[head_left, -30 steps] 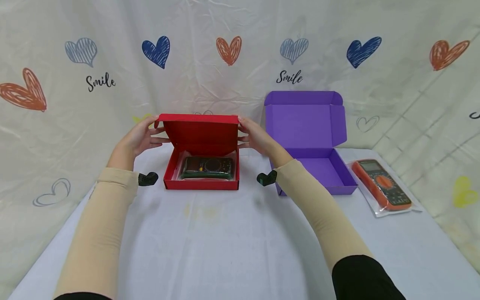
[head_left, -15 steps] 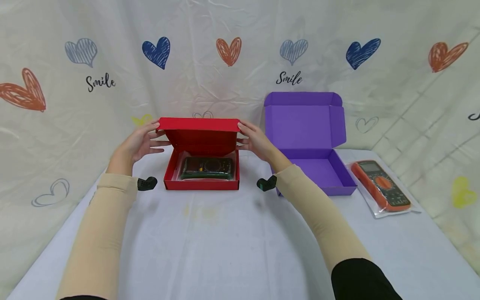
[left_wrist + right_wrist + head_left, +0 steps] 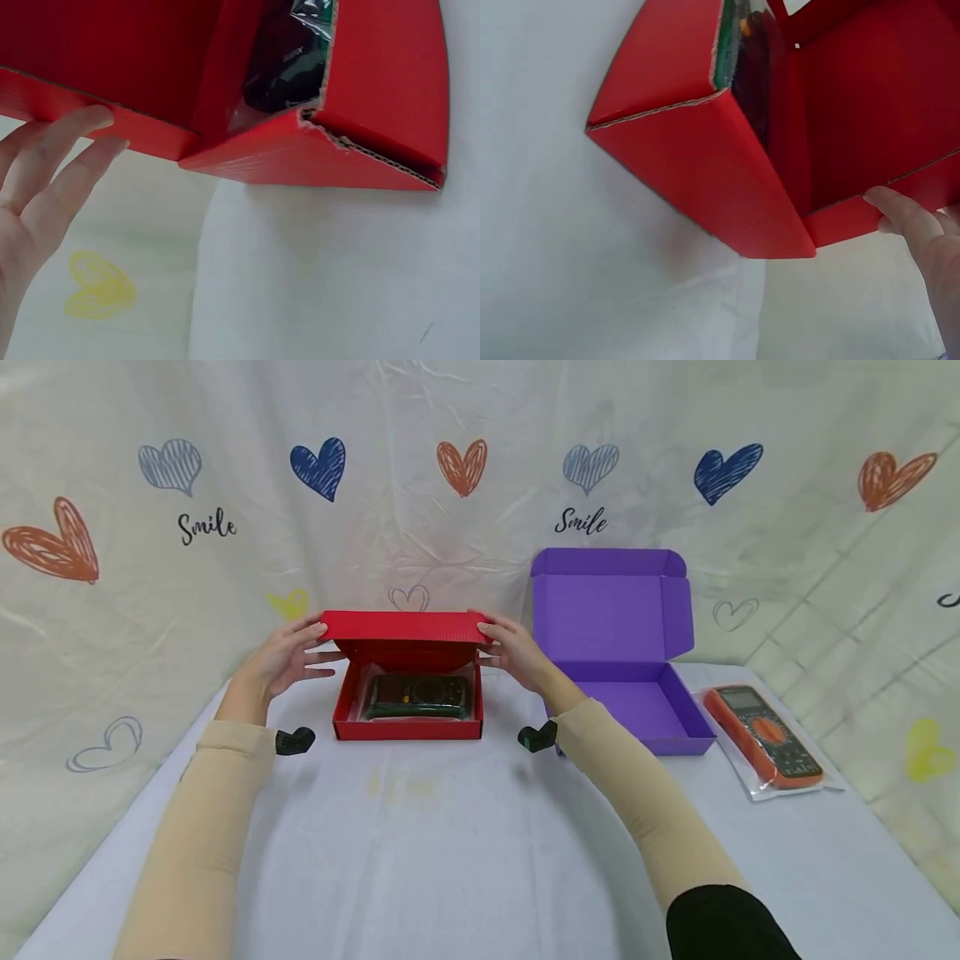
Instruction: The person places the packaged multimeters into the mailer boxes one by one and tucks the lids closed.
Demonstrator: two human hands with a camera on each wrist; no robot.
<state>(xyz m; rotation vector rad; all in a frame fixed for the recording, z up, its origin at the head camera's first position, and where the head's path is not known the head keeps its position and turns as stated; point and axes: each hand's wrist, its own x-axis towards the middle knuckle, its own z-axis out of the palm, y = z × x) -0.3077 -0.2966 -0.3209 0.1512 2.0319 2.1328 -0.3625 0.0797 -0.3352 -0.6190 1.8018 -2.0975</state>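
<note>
Lid (image 3: 405, 626) tilted open over red box (image 3: 407, 732).
Left grip (image 3: 281, 657) and right grip (image 3: 520, 653) pinch its ends (long axis between them).

Soft shadows are cast on the tablecloth (image 3: 390, 860); the red box (image 3: 408, 731) is shaded inside; 2 wrist views are softened.

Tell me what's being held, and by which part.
The red lid, by its two front corners: the left hand grips one, the right hand the other.
</note>
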